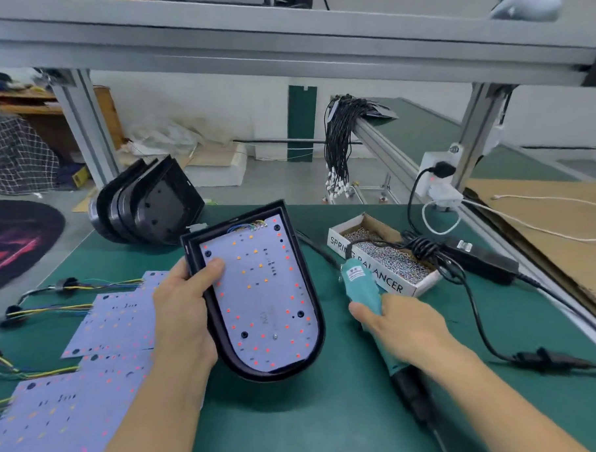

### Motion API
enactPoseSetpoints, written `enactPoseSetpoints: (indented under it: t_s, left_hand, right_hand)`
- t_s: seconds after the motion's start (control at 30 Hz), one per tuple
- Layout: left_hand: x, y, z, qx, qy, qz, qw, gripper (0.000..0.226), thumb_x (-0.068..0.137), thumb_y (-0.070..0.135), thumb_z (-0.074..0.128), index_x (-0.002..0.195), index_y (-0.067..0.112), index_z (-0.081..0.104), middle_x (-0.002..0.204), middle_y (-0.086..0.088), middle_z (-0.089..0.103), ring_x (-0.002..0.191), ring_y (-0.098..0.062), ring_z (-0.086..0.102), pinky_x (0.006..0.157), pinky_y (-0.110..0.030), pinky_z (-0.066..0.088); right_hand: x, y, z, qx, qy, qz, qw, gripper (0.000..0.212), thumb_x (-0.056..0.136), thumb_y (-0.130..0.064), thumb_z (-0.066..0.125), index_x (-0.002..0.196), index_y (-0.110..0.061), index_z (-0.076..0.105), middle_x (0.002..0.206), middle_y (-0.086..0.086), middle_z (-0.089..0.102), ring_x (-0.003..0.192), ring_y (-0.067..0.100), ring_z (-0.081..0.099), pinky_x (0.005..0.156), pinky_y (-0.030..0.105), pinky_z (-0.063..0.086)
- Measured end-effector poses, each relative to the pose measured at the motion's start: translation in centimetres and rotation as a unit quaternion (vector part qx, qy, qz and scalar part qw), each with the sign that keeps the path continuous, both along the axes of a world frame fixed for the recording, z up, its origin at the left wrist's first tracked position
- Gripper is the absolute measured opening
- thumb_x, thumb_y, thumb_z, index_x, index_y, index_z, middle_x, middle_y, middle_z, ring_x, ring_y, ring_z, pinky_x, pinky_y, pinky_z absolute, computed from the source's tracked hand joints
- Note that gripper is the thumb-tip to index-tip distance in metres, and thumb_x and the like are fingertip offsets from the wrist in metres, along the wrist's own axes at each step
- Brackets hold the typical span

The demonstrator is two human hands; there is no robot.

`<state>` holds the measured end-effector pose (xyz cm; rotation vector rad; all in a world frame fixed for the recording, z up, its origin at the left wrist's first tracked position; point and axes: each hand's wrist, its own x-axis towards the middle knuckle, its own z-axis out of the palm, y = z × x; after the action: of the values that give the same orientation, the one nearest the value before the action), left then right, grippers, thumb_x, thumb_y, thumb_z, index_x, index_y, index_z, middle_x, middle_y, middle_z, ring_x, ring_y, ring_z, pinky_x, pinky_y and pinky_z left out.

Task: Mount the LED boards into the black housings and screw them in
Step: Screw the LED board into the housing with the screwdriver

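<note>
A black housing (pixel 314 314) with a white LED board (pixel 265 295) seated inside is tilted up off the green mat. My left hand (pixel 184 309) grips the housing's left rim, thumb pressed on the board. One screw sits in the board near its rounded end. My right hand (pixel 399 320) holds a teal electric screwdriver (pixel 360 284), its tip pointing toward a box of screws (pixel 408 289). Several loose LED boards (pixel 99 330) with coloured wires lie at the left. A stack of empty black housings (pixel 145 205) stands at the mat's far left edge.
The screwdriver's black cable and power brick (pixel 479 259) run across the right of the mat. A power strip (pixel 438 182) sits on the aluminium frame at right. A bundle of black wires (pixel 337 145) hangs over a rail behind. A frame beam (pixel 281 38) passes overhead.
</note>
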<state>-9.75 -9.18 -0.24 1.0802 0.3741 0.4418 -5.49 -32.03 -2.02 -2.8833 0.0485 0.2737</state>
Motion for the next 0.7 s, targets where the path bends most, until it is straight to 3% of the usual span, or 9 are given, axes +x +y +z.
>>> enactPoseSetpoints:
  t_s: [0.07, 0.17, 0.23, 0.27, 0.33, 0.4, 0.43, 0.57, 0.7]
  left_hand:
    - [0.2, -0.2, 0.2, 0.004, -0.015, 0.005, 1.000, 0.014, 0.089, 0.002, 0.056, 0.087, 0.013, 0.065, 0.081, -0.009, 0.066, 0.076, -0.025, 0.063, 0.082, -0.051, 0.053]
    - [0.3, -0.4, 0.6, 0.017, -0.037, -0.001, 0.999, 0.014, 0.088, 0.002, 0.057, 0.086, 0.013, 0.066, 0.076, -0.004, 0.067, 0.068, -0.021, 0.064, 0.076, -0.045, 0.055]
    - [0.2, -0.5, 0.9, 0.025, -0.061, -0.009, 0.998, 0.016, 0.087, 0.001, 0.057, 0.086, 0.014, 0.067, 0.077, -0.004, 0.068, 0.068, -0.021, 0.064, 0.075, -0.045, 0.055]
    - [0.1, -0.6, 1.1, 0.032, -0.072, -0.009, 0.997, 0.018, 0.087, 0.000, 0.057, 0.084, 0.015, 0.068, 0.076, -0.003, 0.069, 0.068, -0.021, 0.065, 0.075, -0.044, 0.056]
    - [-0.2, -1.2, 1.6, 0.044, -0.091, -0.008, 0.995, 0.021, 0.086, -0.001, 0.057, 0.082, 0.016, 0.069, 0.076, -0.001, 0.070, 0.070, -0.020, 0.065, 0.074, -0.043, 0.056]
    - [-0.3, -2.1, 2.2, 0.052, -0.112, -0.013, 0.992, 0.022, 0.085, -0.003, 0.057, 0.083, 0.016, 0.069, 0.080, -0.003, 0.071, 0.076, -0.023, 0.065, 0.077, -0.045, 0.055]
    - [-0.4, -2.8, 2.5, 0.055, -0.118, -0.019, 0.991, 0.022, 0.085, -0.004, 0.057, 0.085, 0.015, 0.069, 0.084, -0.005, 0.071, 0.079, -0.024, 0.064, 0.080, -0.047, 0.054]
    - [-0.7, -5.4, 2.8, 0.076, -0.154, -0.062, 0.983, 0.016, 0.080, 0.001, 0.065, 0.093, 0.009, 0.069, 0.092, -0.011, 0.070, 0.086, -0.027, 0.062, 0.085, -0.050, 0.051]
    - [0.5, -5.4, 3.2, 0.046, -0.120, -0.162, 0.979, 0.050, 0.088, 0.047, 0.056, 0.117, 0.008, 0.064, 0.121, -0.012, 0.066, 0.111, -0.029, 0.061, 0.099, -0.046, 0.043]
  right_hand:
    - [-0.2, 0.5, 0.3, -0.041, 0.008, 0.022, 0.999, 0.051, 0.089, -0.067, 0.034, 0.073, -0.020, 0.048, 0.085, 0.001, 0.056, 0.083, 0.026, 0.052, 0.065, 0.031, 0.036]
    - [-0.3, 0.4, 1.3, -0.137, 0.016, 0.076, 0.988, 0.050, 0.095, -0.063, 0.030, 0.096, -0.022, 0.059, 0.103, 0.003, 0.062, 0.097, 0.025, 0.058, 0.069, 0.031, 0.039]
    - [-0.6, -0.1, 2.4, -0.130, -0.006, 0.069, 0.989, 0.056, 0.093, -0.067, 0.027, 0.086, -0.020, 0.056, 0.100, 0.003, 0.063, 0.095, 0.025, 0.058, 0.069, 0.031, 0.039]
    - [-0.7, -0.4, 3.1, -0.062, -0.036, 0.056, 0.996, 0.061, 0.089, -0.073, 0.026, 0.077, -0.019, 0.052, 0.092, 0.002, 0.063, 0.089, 0.025, 0.058, 0.069, 0.033, 0.040]
    - [-1.0, -1.1, 4.3, 0.224, -0.056, 0.067, 0.971, 0.066, 0.078, -0.082, 0.032, 0.077, -0.021, 0.058, 0.083, -0.005, 0.064, 0.085, 0.018, 0.060, 0.081, 0.037, 0.048]
    - [-2.0, -0.8, 5.4, 0.508, 0.003, 0.132, 0.851, 0.062, 0.071, -0.078, 0.053, 0.109, -0.030, 0.062, 0.107, -0.009, 0.069, 0.104, 0.008, 0.063, 0.095, 0.034, 0.049]
    - [-2.3, -0.4, 5.4, 0.570, 0.021, 0.159, 0.806, 0.066, 0.069, -0.067, 0.064, 0.122, -0.030, 0.056, 0.117, -0.009, 0.067, 0.111, 0.007, 0.061, 0.095, 0.030, 0.050]
    - [-2.8, 0.9, 4.8, 0.666, -0.008, 0.162, 0.728, 0.046, 0.077, -0.012, 0.076, 0.119, -0.019, 0.057, 0.109, -0.002, 0.072, 0.099, 0.013, 0.069, 0.076, 0.020, 0.053]
    - [-2.4, -0.7, 5.1, 0.724, -0.013, 0.104, 0.682, 0.031, 0.072, -0.007, 0.068, 0.102, -0.015, 0.069, 0.103, 0.008, 0.074, 0.088, 0.022, 0.072, 0.069, 0.029, 0.056]
